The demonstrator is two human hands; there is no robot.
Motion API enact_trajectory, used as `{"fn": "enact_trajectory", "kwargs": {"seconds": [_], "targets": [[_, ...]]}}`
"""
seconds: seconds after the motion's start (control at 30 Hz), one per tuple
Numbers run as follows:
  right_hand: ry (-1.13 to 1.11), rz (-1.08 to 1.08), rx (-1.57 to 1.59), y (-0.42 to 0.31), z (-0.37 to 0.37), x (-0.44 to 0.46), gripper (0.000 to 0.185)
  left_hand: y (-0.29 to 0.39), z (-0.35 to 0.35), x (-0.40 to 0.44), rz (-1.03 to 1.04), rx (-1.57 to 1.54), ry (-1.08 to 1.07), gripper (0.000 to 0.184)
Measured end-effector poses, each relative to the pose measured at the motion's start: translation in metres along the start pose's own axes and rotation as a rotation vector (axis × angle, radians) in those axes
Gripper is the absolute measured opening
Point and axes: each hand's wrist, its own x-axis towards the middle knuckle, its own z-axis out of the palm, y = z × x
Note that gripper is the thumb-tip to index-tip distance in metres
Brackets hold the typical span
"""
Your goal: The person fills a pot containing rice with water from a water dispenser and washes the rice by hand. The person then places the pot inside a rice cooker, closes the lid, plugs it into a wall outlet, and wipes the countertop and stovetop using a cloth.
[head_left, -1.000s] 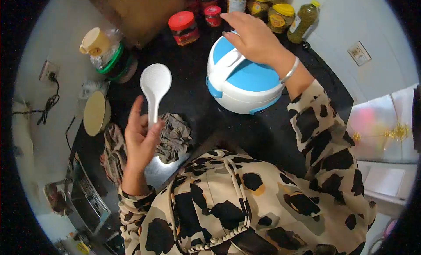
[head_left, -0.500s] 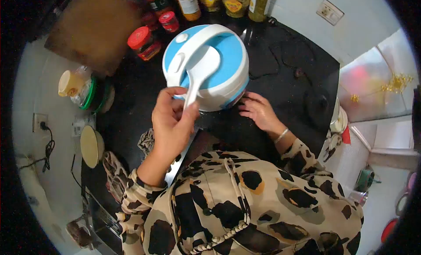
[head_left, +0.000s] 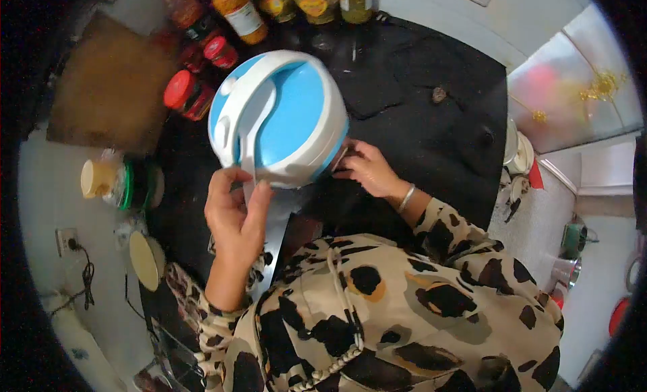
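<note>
Wears a black-blotched tan top (head_left: 377, 291), nearest of all, at five o'clock from the blue-and-white cooker (head_left: 296, 115), taking that as the clock's centre and twelve as the far side. Pinches a white spoon (head_left: 253, 126) by its handle in the left hand (head_left: 232, 213), at seven o'clock, with thumb and fingers closed and hardly parted. Has the spoon's bowl over the blue lid, alongside the white carrying handle. Holds the right hand (head_left: 367, 168) at four o'clock, with loosely bent fingers at the cooker's side; cannot tell whether gripping it. Wears a pale bangle (head_left: 406, 198) on that wrist. Has the cooker over the black counter (head_left: 431, 136); cannot tell whether resting or lifted. Faces, farther out, a red-lidded jar (head_left: 189, 95) between nine and ten, a smaller red-lidded jar (head_left: 221, 51) between ten and eleven, an orange bottle (head_left: 240, 16) at eleven and yellow-lidded jars (head_left: 317, 2) around twelve.
</note>
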Motion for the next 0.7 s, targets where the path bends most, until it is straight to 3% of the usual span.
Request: {"fn": "enact_trajectory", "kwargs": {"seconds": [0.07, 0.2, 0.27, 0.33, 0.4, 0.43, 0.47, 0.5, 0.53, 0.63, 0.7], "targets": [[-0.011, -0.013, -0.059, -0.008, -0.003, -0.003, 0.04, 0.006, 0.001, 0.0, -0.14, -0.022, -0.085, 0.024], [0.026, 0.049, -0.158, -0.025, -0.011, -0.012, 0.036, 0.01, 0.0, 0.0, -0.117, 0.017, -0.096, 0.032], [0.029, 0.05, -0.244, -0.037, -0.028, -0.016, 0.033, 0.013, 0.001, 0.001, 0.103, 0.076, -0.136, 0.038], [0.127, -0.095, -0.517, -0.07, -0.058, -0.021, 0.023, 0.01, 0.002, -0.001, 0.057, 0.04, -0.127, 0.044], [0.394, -0.346, -0.698, -0.113, -0.098, -0.02, 0.017, 0.013, 0.006, -0.001, -0.04, 0.014, -0.027, 0.044], [0.544, -0.454, -0.899, -0.127, -0.136, -0.011, 0.016, 0.004, 0.002, 0.0, -0.055, -0.034, -0.05, 0.041], [0.601, -0.747, -1.289, -0.15, -0.157, -0.009, 0.019, 0.004, 0.003, 0.001, -0.054, -0.034, -0.045, 0.041], [0.561, -0.69, -1.417, -0.174, -0.168, -0.01, 0.021, 0.004, 0.004, 0.002, -0.058, -0.014, -0.023, 0.038], [0.528, -0.778, -1.708, -0.185, -0.187, -0.001, 0.022, 0.005, 0.004, 0.003, -0.059, 0.007, -0.001, 0.035], [0.327, -0.79, -1.85, -0.208, -0.214, 0.015, 0.02, 0.01, 0.007, 0.004, -0.077, 0.022, 0.046, 0.029], [0.054, -0.377, -2.114, -0.218, -0.218, 0.027, 0.017, 0.018, 0.003, 0.003, -0.162, 0.028, 0.006, 0.027]]}}
